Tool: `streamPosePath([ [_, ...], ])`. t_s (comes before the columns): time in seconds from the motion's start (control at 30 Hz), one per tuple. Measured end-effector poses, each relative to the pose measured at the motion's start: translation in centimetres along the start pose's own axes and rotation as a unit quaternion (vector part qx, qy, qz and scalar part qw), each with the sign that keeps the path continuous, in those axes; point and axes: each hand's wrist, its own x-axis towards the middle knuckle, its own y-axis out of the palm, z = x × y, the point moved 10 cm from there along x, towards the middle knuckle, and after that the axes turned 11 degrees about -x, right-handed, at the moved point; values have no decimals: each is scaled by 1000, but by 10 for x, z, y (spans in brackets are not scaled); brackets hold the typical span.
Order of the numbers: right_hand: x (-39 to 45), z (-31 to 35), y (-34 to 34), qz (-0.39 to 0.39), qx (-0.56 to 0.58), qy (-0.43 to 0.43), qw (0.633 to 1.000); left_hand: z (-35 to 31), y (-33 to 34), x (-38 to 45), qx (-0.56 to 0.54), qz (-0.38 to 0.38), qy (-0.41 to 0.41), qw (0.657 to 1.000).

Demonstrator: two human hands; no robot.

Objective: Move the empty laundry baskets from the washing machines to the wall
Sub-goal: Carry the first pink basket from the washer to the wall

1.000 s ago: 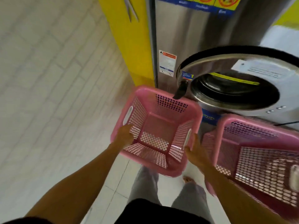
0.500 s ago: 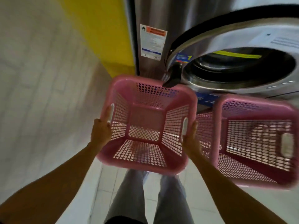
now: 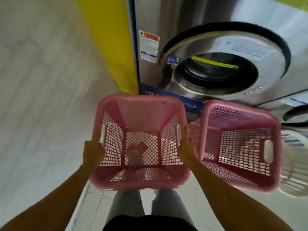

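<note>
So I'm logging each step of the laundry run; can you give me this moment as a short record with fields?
held item: left pink basket, empty
left hand: gripping its left side by the handle slot
right hand: gripping its right side
second pink basket: to the right, not held
behind: washing machine
left side: tiled wall

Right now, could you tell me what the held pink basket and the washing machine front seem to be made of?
Pink basket: apparently moulded plastic, matte, judging by its lattice walls and smooth rolled rim. Washing machine front: probably brushed stainless steel, with streaky grey reflections.
</note>
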Motion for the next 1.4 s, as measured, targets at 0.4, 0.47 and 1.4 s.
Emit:
streamPosePath([
  [0.4, -61, 26, -14, 22, -122, -196, 973, 91, 1, -205, -85, -174, -112, 975],
  [0.47, -73, 36, -7, 38, -155, -227, 961, 111, 11, -244, -121, -196, -138, 963],
  [1.4, -580, 82, 267, 141, -458, -632, 609, 417, 214, -870, -284, -453, -527, 660],
])
